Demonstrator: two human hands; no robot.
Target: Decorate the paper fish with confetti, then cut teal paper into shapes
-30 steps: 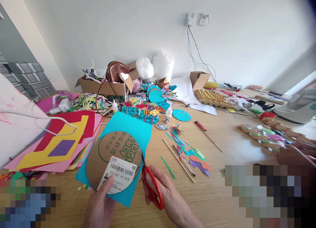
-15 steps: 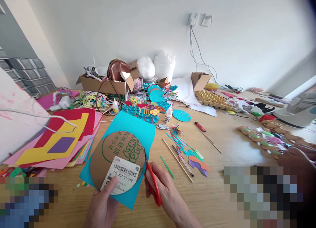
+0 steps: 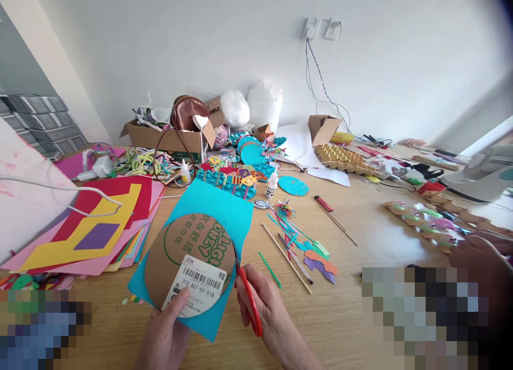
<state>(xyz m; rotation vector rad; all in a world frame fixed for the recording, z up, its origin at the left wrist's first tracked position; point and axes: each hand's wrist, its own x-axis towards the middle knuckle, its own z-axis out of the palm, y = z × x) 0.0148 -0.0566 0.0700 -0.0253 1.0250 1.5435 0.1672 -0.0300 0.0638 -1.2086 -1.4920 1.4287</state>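
Observation:
My left hand [image 3: 170,322] grips a round cardboard disc [image 3: 160,263] together with a blue sheet of paper [image 3: 220,204] beneath it. The thumb presses on a white barcode label [image 3: 200,284] stuck to the disc, which also bears green print. My right hand [image 3: 262,306] is closed round the red handles of a pair of scissors [image 3: 251,306]. Their blades lie at the disc's right edge, over the blue paper; part of them is hidden. Blue paper sticks out round the disc, mostly at the top and lower right.
Coloured paper sheets [image 3: 88,226] are stacked at left. Glue bottles [image 3: 271,184], paper scraps [image 3: 320,260] and a wooden stick [image 3: 286,258] lie ahead. Behind stand a cardboard box [image 3: 160,138] and an egg tray [image 3: 344,159]. Another person's hand [image 3: 475,252] is at far right.
The whole view has shifted slightly. Both hands keep their hold, and the scissors stay at the disc's right edge. The other person's hand at right has moved a little.

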